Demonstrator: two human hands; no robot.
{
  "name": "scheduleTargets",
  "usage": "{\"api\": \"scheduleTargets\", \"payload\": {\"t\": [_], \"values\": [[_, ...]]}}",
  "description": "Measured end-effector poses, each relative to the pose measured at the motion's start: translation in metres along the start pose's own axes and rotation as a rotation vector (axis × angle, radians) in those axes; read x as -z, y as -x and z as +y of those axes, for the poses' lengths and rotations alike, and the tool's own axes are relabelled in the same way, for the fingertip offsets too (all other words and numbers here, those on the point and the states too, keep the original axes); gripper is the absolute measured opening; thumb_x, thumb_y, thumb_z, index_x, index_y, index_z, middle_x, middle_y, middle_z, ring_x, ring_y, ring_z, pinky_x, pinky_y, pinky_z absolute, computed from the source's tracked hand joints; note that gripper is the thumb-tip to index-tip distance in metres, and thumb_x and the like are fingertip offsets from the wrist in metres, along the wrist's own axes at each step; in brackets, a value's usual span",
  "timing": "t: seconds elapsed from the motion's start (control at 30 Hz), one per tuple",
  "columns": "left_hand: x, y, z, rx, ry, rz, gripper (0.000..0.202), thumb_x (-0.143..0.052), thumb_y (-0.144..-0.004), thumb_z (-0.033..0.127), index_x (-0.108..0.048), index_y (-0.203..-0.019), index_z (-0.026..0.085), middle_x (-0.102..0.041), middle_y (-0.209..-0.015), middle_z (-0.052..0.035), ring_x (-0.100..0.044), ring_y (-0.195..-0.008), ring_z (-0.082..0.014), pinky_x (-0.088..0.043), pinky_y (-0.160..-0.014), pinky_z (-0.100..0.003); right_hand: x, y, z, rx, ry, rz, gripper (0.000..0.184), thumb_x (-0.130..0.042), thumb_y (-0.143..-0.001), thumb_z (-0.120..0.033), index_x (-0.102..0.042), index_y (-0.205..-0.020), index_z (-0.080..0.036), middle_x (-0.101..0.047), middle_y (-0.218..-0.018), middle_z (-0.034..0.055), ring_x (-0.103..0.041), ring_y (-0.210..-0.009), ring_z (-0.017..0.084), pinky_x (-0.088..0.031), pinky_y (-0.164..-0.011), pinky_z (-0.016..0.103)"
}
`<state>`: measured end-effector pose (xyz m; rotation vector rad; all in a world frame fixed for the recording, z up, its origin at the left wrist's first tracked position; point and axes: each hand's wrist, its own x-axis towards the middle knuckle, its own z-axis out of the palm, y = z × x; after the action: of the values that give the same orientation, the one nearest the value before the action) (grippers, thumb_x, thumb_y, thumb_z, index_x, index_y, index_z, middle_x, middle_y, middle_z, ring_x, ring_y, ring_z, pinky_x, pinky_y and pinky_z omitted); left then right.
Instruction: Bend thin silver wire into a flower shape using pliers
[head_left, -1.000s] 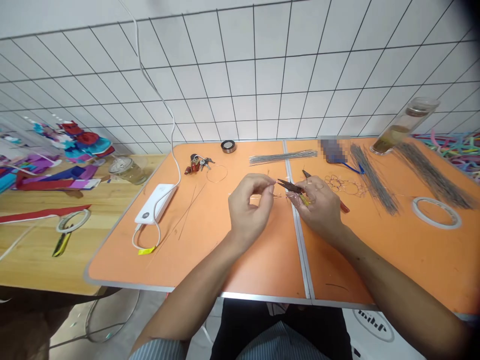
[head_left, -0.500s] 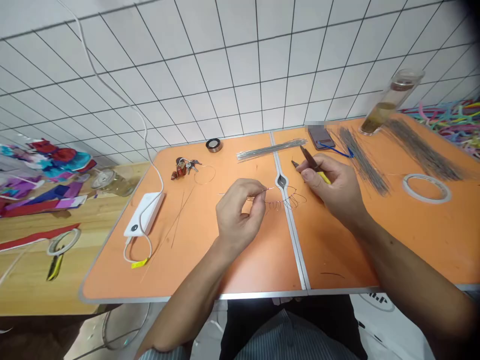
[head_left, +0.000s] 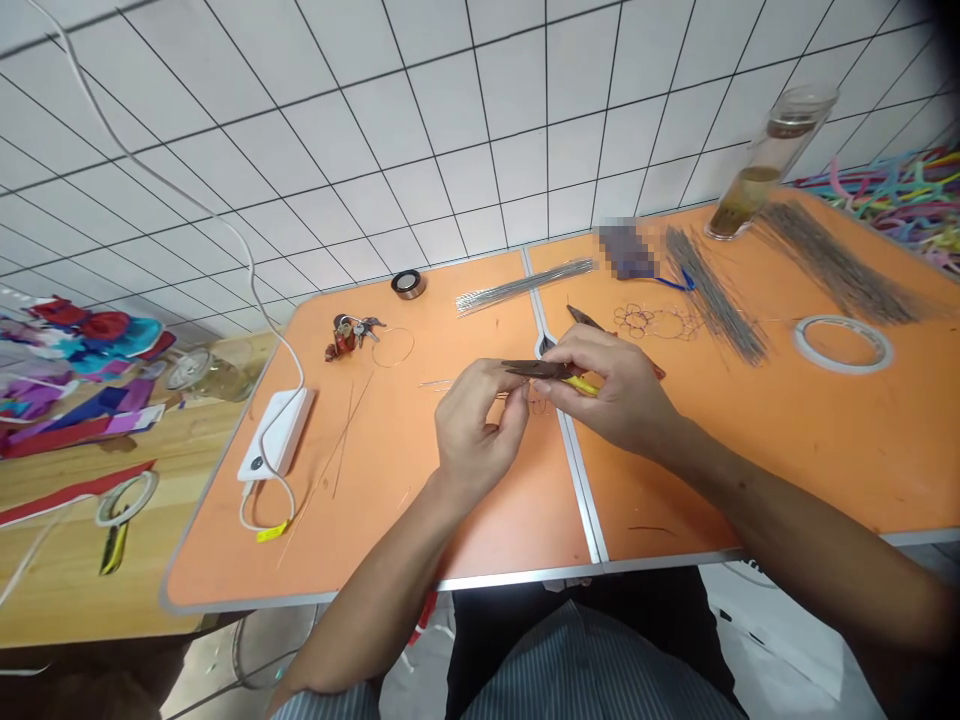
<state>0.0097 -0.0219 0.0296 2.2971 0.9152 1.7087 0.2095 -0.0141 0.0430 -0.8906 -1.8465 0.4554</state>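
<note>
My left hand (head_left: 480, 420) is closed in a pinch on a thin wire, with small wire loops (head_left: 538, 405) showing between the hands. My right hand (head_left: 619, 385) grips dark-jawed pliers with a yellow handle (head_left: 581, 385). Their jaws lie just above the left fingertips; whether they touch the wire I cannot tell. Behind the right hand, a second dark-tipped tool (head_left: 589, 318) with a reddish handle end lies partly hidden on the orange table (head_left: 495, 530). Flower-like wire loops (head_left: 637, 320) rest beyond it.
Bundles of straight wire (head_left: 525, 285) lie at the back and right (head_left: 716, 295). A tape ring (head_left: 844, 345), a glass bottle (head_left: 772, 165), a tape roll (head_left: 408, 284), keys (head_left: 352, 335) and a corded white power bank (head_left: 276, 435) surround the work area.
My right hand has moved left with the pliers, bringing their jaws over the left fingertips. My left hand keeps its pinch. The flower-like loops behind the right hand have come into view.
</note>
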Motion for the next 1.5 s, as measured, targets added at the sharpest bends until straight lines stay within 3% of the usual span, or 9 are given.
{"api": "scheduleTargets", "payload": {"t": [0.33, 0.77, 1.0, 1.23, 1.5], "values": [[0.002, -0.002, 0.001, -0.071, -0.037, -0.008, 0.021, -0.065, -0.097, 0.003, -0.065, -0.100, 0.023, -0.076, -0.090, -0.0013, -0.073, -0.082, -0.0163, -0.056, -0.074, -0.029, -0.004, -0.001, -0.003, -0.047, -0.102, -0.018, 0.011, -0.073, -0.091, -0.012, -0.077, -0.088, -0.023, -0.067, -0.081, -0.0005, -0.061, -0.075, 0.016, -0.048, -0.069, 0.032], [0.001, -0.001, 0.002, 0.002, 0.002, -0.009, 0.016, -0.068, -0.099, 0.007, -0.071, -0.101, 0.022, -0.075, -0.088, -0.0018, -0.069, -0.078, -0.0151, -0.055, -0.071, -0.027, -0.003, -0.003, -0.009, -0.187, -0.099, -0.014, 0.013, -0.072, -0.091, -0.015, -0.073, -0.080, -0.022, -0.063, -0.075, -0.0013, -0.059, -0.071, 0.015, -0.043, -0.065, 0.032], [0.000, 0.001, 0.000, 0.285, 0.136, -0.026, 0.005, -0.074, -0.102, 0.020, -0.078, -0.100, 0.021, -0.075, -0.086, -0.0017, -0.067, -0.076, -0.0137, -0.055, -0.072, -0.026, -0.001, -0.002, -0.007, -0.160, -0.065, 0.009, 0.012, -0.070, -0.092, -0.016, -0.073, -0.081, -0.022, -0.065, -0.077, -0.0005, -0.059, -0.073, 0.016, -0.045, -0.067, 0.032], [0.003, 0.000, 0.001, 0.595, 0.382, 0.014, 0.017, -0.080, -0.100, 0.036, -0.079, -0.093, 0.020, -0.074, -0.075, -0.0012, -0.069, -0.068, -0.0130, -0.055, -0.064, -0.024, 0.004, -0.004, -0.006, -0.214, -0.054, 0.023, 0.013, -0.071, -0.092, -0.020, -0.071, -0.080, -0.023, -0.063, -0.075, -0.0010, -0.057, -0.072, 0.017, -0.043, -0.067, 0.034], [0.009, -0.008, 0.002, 0.710, 0.509, 0.051, 0.018, -0.085, -0.097, 0.034, -0.076, -0.091, 0.019, -0.078, -0.076, -0.0025, -0.073, -0.067, -0.0135, -0.060, -0.065, -0.024, 0.007, -0.003, -0.006, -0.291, -0.063, 0.058, 0.008, -0.073, -0.092, -0.022, -0.074, -0.084, -0.024, -0.071, -0.086, 0.0041, -0.065, -0.082, 0.023, -0.048, -0.074, 0.040]]}}
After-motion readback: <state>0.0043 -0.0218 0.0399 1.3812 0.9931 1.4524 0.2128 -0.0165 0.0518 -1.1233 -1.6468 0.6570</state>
